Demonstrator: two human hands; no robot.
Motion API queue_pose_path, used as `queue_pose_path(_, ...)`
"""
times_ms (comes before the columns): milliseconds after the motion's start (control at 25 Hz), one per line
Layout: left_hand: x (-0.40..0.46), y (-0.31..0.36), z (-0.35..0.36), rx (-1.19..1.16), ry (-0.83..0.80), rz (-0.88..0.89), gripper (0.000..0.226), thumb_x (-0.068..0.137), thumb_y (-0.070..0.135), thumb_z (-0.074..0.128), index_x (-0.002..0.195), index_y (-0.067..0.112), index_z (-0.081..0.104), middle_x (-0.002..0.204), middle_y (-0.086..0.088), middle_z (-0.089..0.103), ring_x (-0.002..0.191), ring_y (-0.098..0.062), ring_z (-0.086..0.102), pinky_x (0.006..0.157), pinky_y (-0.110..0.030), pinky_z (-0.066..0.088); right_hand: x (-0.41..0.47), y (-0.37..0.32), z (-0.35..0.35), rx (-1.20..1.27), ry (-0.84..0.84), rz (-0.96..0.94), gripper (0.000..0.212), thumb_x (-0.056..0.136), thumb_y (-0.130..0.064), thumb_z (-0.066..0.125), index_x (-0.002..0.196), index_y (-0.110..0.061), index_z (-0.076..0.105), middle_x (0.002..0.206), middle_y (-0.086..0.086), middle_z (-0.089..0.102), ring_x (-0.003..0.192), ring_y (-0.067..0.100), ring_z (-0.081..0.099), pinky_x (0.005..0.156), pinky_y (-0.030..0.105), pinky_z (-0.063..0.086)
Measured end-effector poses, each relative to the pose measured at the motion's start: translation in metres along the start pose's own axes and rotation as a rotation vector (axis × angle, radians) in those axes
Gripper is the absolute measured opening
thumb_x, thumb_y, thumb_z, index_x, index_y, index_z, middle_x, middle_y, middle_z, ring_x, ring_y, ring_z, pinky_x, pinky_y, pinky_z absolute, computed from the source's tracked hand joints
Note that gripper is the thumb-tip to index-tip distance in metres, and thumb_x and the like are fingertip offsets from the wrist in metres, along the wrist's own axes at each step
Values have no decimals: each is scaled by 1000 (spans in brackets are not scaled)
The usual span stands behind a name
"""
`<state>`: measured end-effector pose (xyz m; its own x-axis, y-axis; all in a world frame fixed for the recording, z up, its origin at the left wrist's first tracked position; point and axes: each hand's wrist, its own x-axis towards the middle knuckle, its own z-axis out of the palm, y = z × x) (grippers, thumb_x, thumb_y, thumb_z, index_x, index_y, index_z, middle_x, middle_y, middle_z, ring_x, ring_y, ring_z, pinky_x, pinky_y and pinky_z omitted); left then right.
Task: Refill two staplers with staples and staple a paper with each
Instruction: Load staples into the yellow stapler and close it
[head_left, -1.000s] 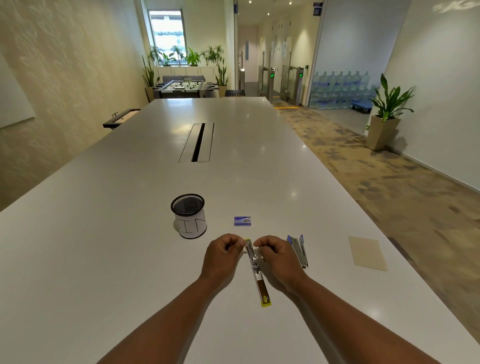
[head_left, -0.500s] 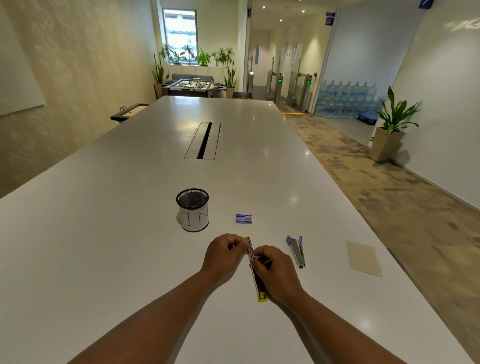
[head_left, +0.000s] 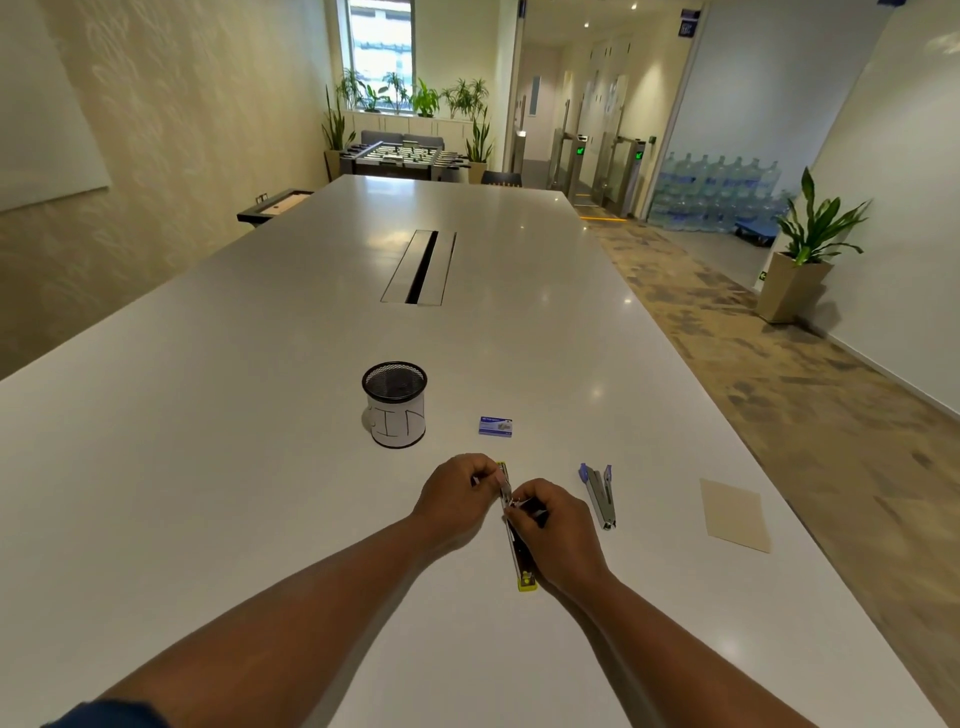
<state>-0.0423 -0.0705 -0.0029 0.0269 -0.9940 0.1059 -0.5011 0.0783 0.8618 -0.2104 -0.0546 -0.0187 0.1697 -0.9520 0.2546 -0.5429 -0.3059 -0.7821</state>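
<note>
A yellow stapler (head_left: 523, 571) lies opened out flat on the white table (head_left: 260, 415), running away from me. My left hand (head_left: 457, 493) pinches its far end. My right hand (head_left: 550, 530) curls over its middle and pinches something small and metallic at the magazine; what exactly is hidden by the fingers. A purple stapler (head_left: 600, 496), slightly open, lies to the right. A small blue staple box (head_left: 495, 426) sits just beyond the hands. A tan paper (head_left: 735, 514) lies at the right.
A black mesh pen cup (head_left: 395, 404) with a white label stands left of the staple box. A cable slot (head_left: 421, 267) is set into the table's middle. The table's right edge runs close to the paper, with carpeted floor beyond.
My right hand has slid toward me along the yellow stapler and now covers its middle. My left hand stays at the far end. The view has shifted slightly.
</note>
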Motion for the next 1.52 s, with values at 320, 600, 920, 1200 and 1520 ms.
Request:
queue_pose_path(320,11,10,-10,187,-127,102,17,99,15,59,87,18,70,88,7,69,82,0,62,70,-15,48,0,-2,-1,22,1,20,14,87,-17,73,81,-28,66,73,-10,66,69,11,62,66,40,55)
queue_pose_path(600,22,11,-12,346,-235,113,17,99,22,57,96,14,72,98,-3,74,91,-19,65,85,-41,56,0,-3,-3,31,-6,44,17,87,-18,73,80,-30,64,72,-10,66,68,11,61,65,36,54)
queue_pose_path(920,26,11,-15,372,-253,117,16,99,22,58,97,14,73,100,-3,75,94,-21,66,87,-42,56,-1,-5,-3,31,-12,39,15,87,-18,73,81,-28,64,72,-8,66,68,12,62,67,41,55)
queue_pose_path(1200,28,10,-15,347,-243,117,14,93,21,65,92,17,79,93,1,78,89,-14,68,83,-34,57,0,-4,-3,27,-8,40,14,87,-18,72,81,-28,64,73,-7,66,69,13,62,67,43,56)
queue_pose_path(1520,25,-1,-11,136,-102,-93,32,88,20,69,119,21,62,94,4,60,88,-13,58,79,-27,48,1,-4,-3,14,-4,41,15,87,-19,74,80,-28,63,73,-9,65,70,11,61,67,39,54)
